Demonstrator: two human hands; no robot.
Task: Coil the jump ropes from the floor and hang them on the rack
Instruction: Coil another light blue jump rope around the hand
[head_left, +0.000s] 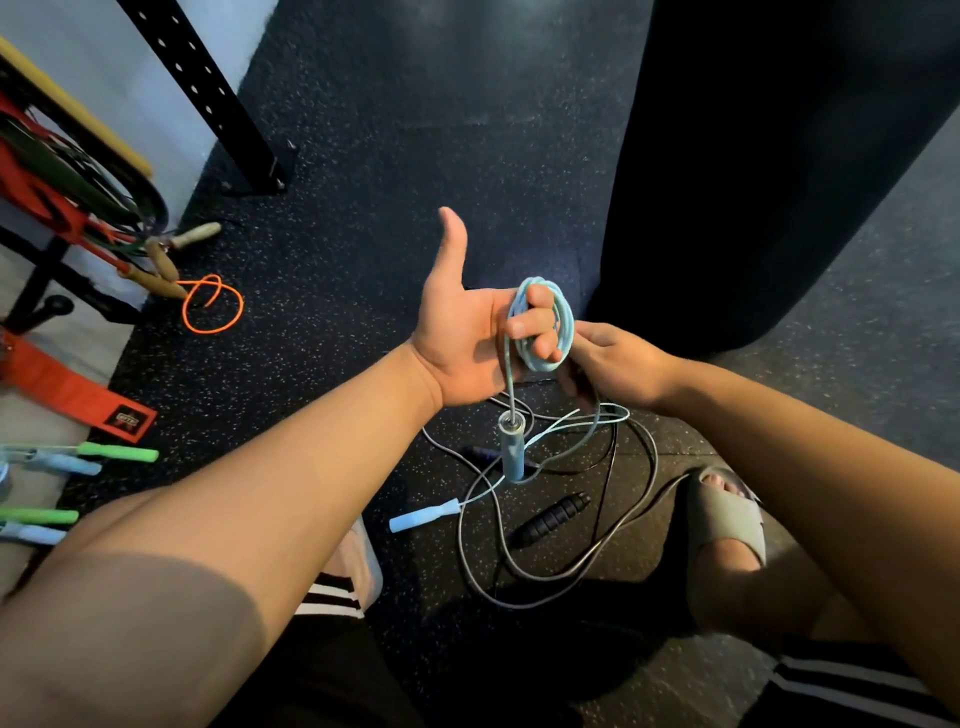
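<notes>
My left hand (467, 338) is palm up with the thumb raised, its fingers curled through several loops of a light blue jump rope (563, 317). One blue handle (511, 449) hangs from the coil below the palm. My right hand (610, 364) grips the same rope just right of the coil, and the cord trails down from it to the floor. The other blue handle (423, 515) lies on the floor below. A black jump rope with a ribbed handle (550, 519) lies tangled beside it. The rack (67, 171) stands at the far left.
A large black punching bag (769, 171) hangs close on the right. An orange rope (213, 306) with wooden handles lies by the rack. Green and blue handles (78, 460) and a red strap (67, 387) lie at the left edge. My sandalled foot (727, 512) rests on the speckled floor.
</notes>
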